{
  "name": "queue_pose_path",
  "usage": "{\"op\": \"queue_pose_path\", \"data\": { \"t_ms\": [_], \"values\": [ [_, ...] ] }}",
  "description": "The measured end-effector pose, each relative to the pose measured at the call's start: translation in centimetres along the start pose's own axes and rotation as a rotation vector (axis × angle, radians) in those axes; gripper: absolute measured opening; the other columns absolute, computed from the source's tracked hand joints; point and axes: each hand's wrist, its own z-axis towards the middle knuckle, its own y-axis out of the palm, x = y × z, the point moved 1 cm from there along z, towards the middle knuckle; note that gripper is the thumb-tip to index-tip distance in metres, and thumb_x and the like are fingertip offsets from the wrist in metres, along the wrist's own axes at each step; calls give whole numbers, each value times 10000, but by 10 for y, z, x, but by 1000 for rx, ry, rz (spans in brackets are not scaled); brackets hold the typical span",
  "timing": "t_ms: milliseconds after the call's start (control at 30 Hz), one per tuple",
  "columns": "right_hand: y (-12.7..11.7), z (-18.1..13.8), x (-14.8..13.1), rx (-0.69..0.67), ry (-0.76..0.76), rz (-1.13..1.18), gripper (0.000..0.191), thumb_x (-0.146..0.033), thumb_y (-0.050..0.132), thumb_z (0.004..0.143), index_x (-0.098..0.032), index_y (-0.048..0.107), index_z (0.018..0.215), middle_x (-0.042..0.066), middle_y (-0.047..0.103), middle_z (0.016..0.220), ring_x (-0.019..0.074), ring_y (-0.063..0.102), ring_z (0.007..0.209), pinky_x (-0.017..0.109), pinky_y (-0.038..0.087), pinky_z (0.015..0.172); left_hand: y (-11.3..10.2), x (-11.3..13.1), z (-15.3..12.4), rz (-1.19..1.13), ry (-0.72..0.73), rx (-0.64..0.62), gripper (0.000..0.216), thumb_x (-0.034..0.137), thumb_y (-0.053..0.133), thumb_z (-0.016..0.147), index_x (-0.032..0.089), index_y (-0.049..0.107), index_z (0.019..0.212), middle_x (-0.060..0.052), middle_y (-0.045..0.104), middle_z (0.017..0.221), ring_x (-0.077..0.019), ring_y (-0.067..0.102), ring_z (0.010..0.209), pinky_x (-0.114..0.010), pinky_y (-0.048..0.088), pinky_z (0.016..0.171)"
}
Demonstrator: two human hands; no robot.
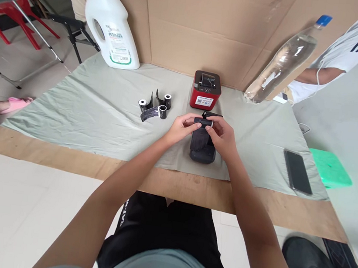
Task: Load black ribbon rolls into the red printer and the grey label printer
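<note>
My left hand (181,127) and my right hand (223,135) pinch the two ends of a small black paper roll (203,122), one hand on each end. A dark strip hangs down from the roll (199,139). Right under it on the cloth sits a black label printer (203,154). A red and black printer (206,90) stands just behind the hands.
Three small rolls with dark strips (155,104) lie left of the hands. A white detergent jug (111,22) stands back left, a clear bottle (284,60) leans back right, and a phone (297,171) lies right. Another person's arm (321,76) shows beyond the cardboard wall.
</note>
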Motion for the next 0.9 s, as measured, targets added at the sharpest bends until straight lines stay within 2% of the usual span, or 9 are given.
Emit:
{"op": "queue_pose_path", "data": {
  "t_ms": [100,167,267,400,533,633,733,833,900],
  "values": [
    [3,-1,2,13,14,6,357,-516,701,924,-263,661,1173,22,658,876,184,580,704,350,496,660,1,-1,0,-33,28,-3,528,584,848,812,192,728,1145,-54,788,966,-196,758,880,-296,600,768],
    [3,-2,3,23,63,34,380,-535,696,919,-258,655,1175,34,686,930,194,620,741,348,517,659,3,-1,0,-44,38,-7,543,566,876,787,198,722,1156,-66,785,1042,-214,763,988,-304,605,838],
    [3,-2,3,20,134,61,404,-572,692,906,-259,648,1156,50,710,986,224,671,829,348,543,656,5,0,-1,-32,25,-14,580,572,893,760,205,714,1172,-69,775,1065,-218,758,1011,-292,605,814],
    [5,-2,0,-12,107,23,382,-529,712,889,-261,635,1151,58,715,1027,244,685,907,393,569,773,5,2,-1,-4,-16,-4,613,635,850,781,204,711,1195,-99,769,1147,-223,755,995,-288,595,749],
    [13,0,0,-15,101,72,437,-514,712,874,-262,589,1209,83,704,1144,257,692,1030,414,570,886,3,2,0,18,2,29,585,659,824,792,189,726,1125,-95,771,1149,-213,749,982,-311,590,805],
    [15,1,0,12,137,155,468,-499,728,842,-264,558,1209,78,708,1099,250,694,1027,411,568,911,-2,5,0,85,37,35,587,663,813,797,182,735,1124,-98,773,1111,-216,741,958,-296,562,746],
    [10,3,-1,5,190,224,474,-447,744,794,-269,560,1193,55,715,1039,245,695,981,407,566,898,-13,16,1,260,144,-102,593,616,848,786,197,752,1194,-130,753,1224,-252,709,1059,-316,548,780],
    [2,3,-4,-67,250,269,501,-392,730,743,-276,565,1202,22,722,988,235,691,925,393,560,860,-21,28,1,407,246,-296,773,547,929,718,259,684,1392,-142,687,1406,-299,635,1237,-402,542,973],
    [-1,3,-6,-145,280,292,525,-359,714,717,-278,563,1213,8,731,987,232,692,911,384,557,840,-22,31,1,465,263,-384,883,511,949,705,299,608,1491,-128,676,1430,-307,601,1280,-448,508,1072]
  ]
}}
